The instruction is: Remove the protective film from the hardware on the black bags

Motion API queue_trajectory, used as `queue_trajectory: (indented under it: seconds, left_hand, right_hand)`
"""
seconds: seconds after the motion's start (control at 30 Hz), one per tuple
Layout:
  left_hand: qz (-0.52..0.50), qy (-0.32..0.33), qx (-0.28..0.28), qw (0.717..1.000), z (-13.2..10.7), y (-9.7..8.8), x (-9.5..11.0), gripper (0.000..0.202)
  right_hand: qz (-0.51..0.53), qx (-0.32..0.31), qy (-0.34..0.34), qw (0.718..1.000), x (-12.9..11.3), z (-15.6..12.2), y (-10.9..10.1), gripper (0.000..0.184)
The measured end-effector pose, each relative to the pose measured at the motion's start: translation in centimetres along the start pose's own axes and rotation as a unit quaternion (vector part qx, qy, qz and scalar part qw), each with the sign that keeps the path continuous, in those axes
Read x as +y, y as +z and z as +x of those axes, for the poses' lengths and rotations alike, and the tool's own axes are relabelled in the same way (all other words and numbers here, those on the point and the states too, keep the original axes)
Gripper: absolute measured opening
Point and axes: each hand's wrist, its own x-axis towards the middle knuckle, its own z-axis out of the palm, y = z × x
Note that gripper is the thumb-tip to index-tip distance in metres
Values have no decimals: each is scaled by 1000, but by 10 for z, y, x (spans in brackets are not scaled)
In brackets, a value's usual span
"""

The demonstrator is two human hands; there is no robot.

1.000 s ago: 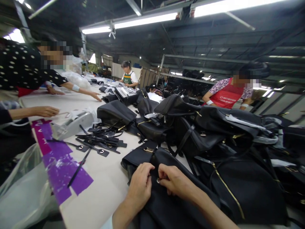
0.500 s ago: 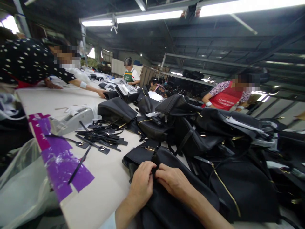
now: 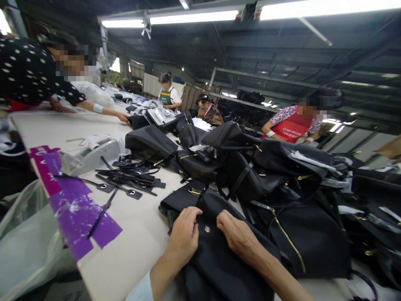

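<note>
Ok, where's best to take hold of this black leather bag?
Take the black leather bag by its upper edge near the metal stud, from above, between left hand and right hand: the panel looks slack, so that edge probably holds firmest.

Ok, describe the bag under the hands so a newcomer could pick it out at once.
Along the white table, past the purple tape, black bags lie heaped. The nearest bag lies under the left hand and right hand, a small metal stud showing between them.

2 bare hands, the left hand (image 3: 182, 234) and the right hand (image 3: 239, 236), with a pale blue sleeve (image 3: 139, 288) on the left forearm.
</note>
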Motion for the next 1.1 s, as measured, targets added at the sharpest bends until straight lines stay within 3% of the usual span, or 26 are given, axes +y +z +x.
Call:
queue_trajectory:
  seconds: [0.1,0.2,0.33,0.47,0.67,0.9,1.1]
  left_hand:
    - [2,3,2,1000,1,-1,2,42]
    - [-3,12,-9,1000,1,-3,3,40]
    - [-9,16,-4,1000,2,-4,3,37]
    - [-12,15,0,1000,1,-3,3,34]
    - [-10,9,-6,1000,2,-3,3,36]
    - [-5,3,-5,1000,3,-4,3,36]
    - [-9,0,0,1000,1,-4,2,38]
  right_hand:
    - [142,17,35,989,5,-10,-5,20]
    - [160,10,31,987,1,-12,-4,20]
    - [28,-9,-8,1000,-11,-6,-1,19]
    - [-122,-26,-100,987,-20,-2,0,17]
    - [-157,-3,-136,978,-19,6,9,24]
    - [-99,15,-102,990,-14,19,16,21]
    - [13,91,23,996,-1,27,6,19]
